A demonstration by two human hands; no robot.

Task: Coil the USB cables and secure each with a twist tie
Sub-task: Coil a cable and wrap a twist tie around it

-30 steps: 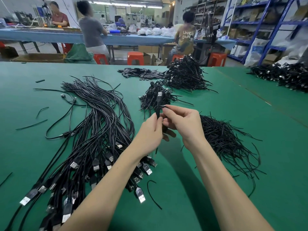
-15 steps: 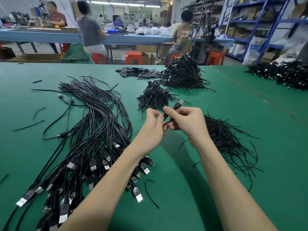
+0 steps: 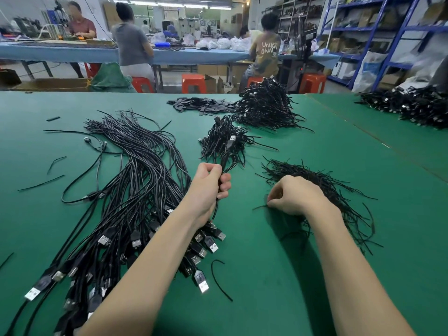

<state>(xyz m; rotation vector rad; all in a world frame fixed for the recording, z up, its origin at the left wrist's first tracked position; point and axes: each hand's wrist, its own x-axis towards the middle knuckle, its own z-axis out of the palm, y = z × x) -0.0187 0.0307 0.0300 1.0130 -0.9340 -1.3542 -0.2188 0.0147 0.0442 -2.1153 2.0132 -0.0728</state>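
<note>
Green table [image 3: 278, 275], left hand [image 3: 208, 187] gripping folded cable [image 3: 226, 157], right hand [image 3: 294, 196] pinching tie [image 3: 260, 206]

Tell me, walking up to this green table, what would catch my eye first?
Probably the big sprawl of loose black USB cables fanned across the table's left half, plugs toward the person. At centre, the left hand grips a folded cable, while the right hand pinches a twist tie at the edge of the tie pile. Heaps of finished coils lie beyond.
</note>
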